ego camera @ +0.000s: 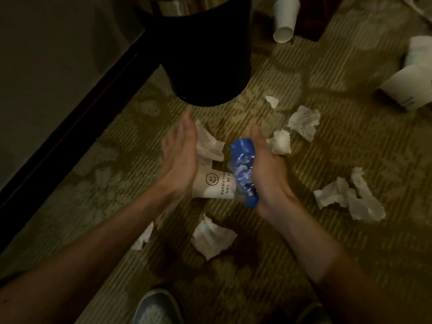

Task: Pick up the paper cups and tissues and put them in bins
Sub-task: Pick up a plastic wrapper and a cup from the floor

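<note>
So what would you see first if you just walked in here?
Right in the middle, the left hand and right hand hold a smiley paper cup and a crumpled blue wrapper between them, just below the black bin. All around, white tissues litter the carpet, and more cups lie at top right.
</note>
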